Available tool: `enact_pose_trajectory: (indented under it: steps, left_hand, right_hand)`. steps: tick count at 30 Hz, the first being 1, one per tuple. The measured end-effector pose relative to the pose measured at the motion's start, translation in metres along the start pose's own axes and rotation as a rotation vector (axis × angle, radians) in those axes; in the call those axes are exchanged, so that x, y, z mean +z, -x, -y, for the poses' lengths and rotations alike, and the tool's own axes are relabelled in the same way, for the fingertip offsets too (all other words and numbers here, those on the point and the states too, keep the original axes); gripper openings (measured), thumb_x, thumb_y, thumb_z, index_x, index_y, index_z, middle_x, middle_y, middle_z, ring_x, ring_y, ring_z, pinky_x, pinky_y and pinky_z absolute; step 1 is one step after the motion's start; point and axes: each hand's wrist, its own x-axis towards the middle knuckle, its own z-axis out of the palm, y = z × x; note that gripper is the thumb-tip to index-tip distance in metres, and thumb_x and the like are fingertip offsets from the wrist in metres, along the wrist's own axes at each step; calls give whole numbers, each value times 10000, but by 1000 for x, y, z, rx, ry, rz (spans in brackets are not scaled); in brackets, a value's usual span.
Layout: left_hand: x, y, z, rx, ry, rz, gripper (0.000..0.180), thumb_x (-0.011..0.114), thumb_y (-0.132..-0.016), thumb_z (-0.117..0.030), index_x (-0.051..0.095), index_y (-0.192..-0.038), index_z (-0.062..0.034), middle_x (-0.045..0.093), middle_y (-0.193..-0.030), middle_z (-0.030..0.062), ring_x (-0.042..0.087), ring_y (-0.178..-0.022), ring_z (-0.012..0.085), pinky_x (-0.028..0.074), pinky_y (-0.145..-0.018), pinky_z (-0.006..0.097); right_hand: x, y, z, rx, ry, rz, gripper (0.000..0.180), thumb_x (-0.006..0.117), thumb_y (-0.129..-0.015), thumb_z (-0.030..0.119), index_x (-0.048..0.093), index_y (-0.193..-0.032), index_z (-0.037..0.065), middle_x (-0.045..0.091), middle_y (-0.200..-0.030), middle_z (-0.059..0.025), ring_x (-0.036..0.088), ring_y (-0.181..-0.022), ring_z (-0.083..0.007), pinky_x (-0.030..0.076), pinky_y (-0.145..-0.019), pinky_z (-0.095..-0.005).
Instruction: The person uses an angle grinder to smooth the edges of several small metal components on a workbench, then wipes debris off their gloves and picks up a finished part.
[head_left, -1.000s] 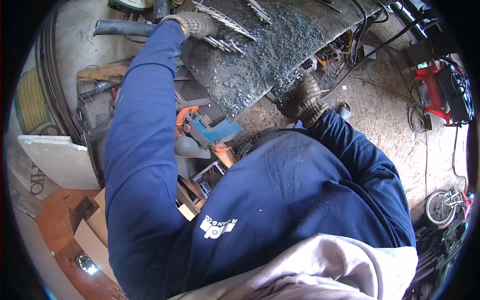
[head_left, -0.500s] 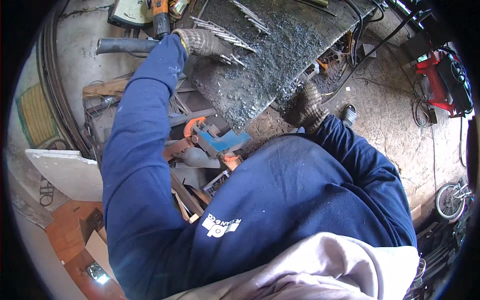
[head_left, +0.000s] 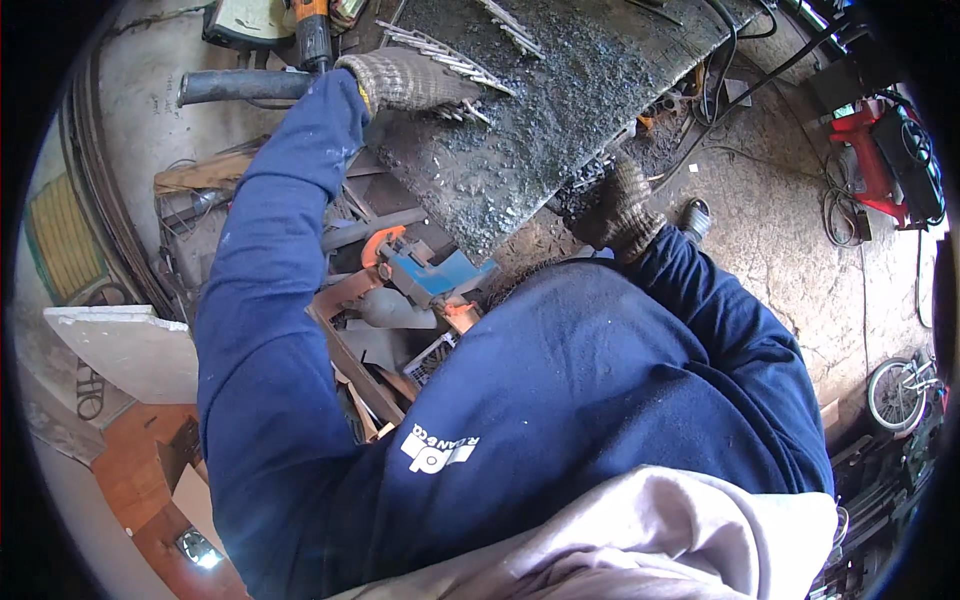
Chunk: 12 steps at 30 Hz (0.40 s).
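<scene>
My left hand (head_left: 410, 80), in a grey knit glove, rests on a bundle of thin metal rods (head_left: 455, 72) lying on the dark, grit-covered metal worktable (head_left: 540, 130). Its fingers curl over the rods. My right hand (head_left: 620, 210), also gloved, is at the table's near edge, fingers curled at or under the rim. Both arms wear dark blue sleeves. More rods (head_left: 515, 22) lie farther up the tabletop.
A dark pipe (head_left: 240, 87) and an orange power tool (head_left: 312, 30) lie beyond my left hand. Below the table sit a blue and orange vice-like tool (head_left: 430, 275) and scrap metal. A red machine (head_left: 880, 160), cables and a bicycle wheel (head_left: 895, 390) stand at right.
The view has shifted so the table and both hands sit lower and closer. My left hand stays on the rods; my right hand stays at the table's edge.
</scene>
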Motion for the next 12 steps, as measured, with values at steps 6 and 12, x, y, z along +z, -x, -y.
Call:
enact_pose_trajectory:
  steps: [6, 12]
  left_hand:
    - [11, 21, 9, 277, -15, -296, 447, 510, -1006, -173, 532, -1445, -260, 694, -1198, 120, 669, -1114, 305, 542, -966, 439]
    - [-85, 99, -103, -623, 124, -225, 564, 622, -943, -509, 574, -1401, -183, 619, -1378, 111, 598, -1265, 258, 481, -1068, 418]
  right_hand:
    - [0, 1, -1, 31, 3, 70, 309, 493, -1018, 241, 672, -1180, 48, 728, -1136, -127, 719, -1024, -279, 600, -932, -470]
    - [-8, 0, 6, 6, -2, 39, 353, 552, -1006, 333, 669, -1208, 67, 722, -1173, -119, 714, -1042, -302, 585, -944, -502]
